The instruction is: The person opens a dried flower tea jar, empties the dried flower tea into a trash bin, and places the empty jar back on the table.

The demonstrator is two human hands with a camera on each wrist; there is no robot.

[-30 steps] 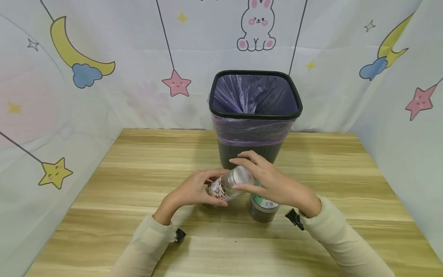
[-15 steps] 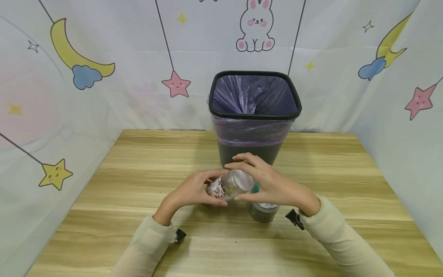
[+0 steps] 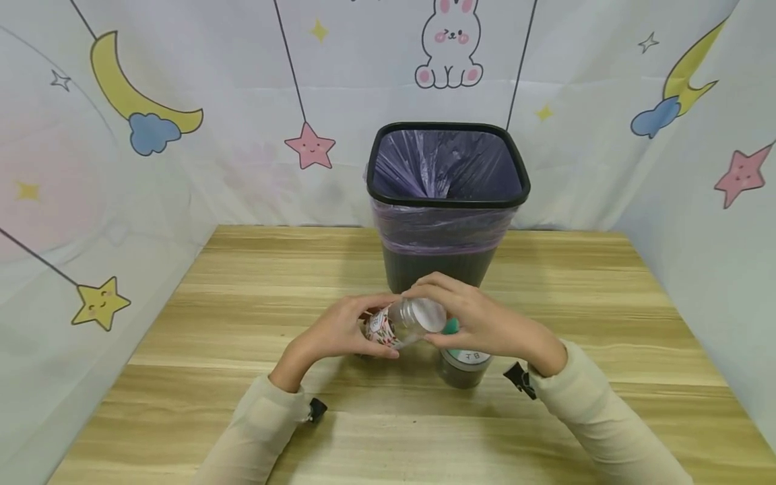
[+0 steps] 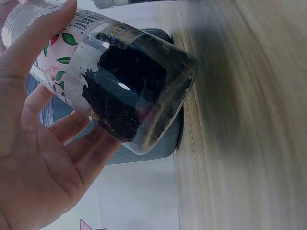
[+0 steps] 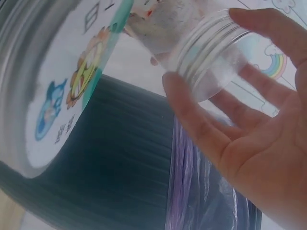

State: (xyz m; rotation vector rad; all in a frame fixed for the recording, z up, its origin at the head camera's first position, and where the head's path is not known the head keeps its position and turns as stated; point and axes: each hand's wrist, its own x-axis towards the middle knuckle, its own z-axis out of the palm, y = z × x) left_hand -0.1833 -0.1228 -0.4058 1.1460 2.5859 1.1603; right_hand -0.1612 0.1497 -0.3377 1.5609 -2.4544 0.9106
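Observation:
My left hand (image 3: 336,330) grips a clear plastic jar (image 3: 383,328) with a flowered label, tilted with its top up and to the right. Dark, dried-looking contents (image 4: 124,86) lie at its bottom in the left wrist view. My right hand (image 3: 481,322) curls round the jar's pale lid (image 3: 429,314), thumb and fingers at its sides. Ridges circle this end of the jar (image 5: 206,52) in the right wrist view. Just below the right hand a second, grey jar (image 3: 462,376) stands upright, its white and green printed top partly hidden.
Behind the hands stands a dark bin (image 3: 448,202) with a black rim and a purple bag liner (image 3: 436,229). A wooden table (image 3: 261,269) lies underneath. A printed cloth (image 3: 242,67) surrounds it. Black clips (image 3: 520,380) sit at the sleeves.
My right hand's fingers have come down and closed round the lid, shifting slightly to the right. The left hand and the jar it grips stay nearly in place.

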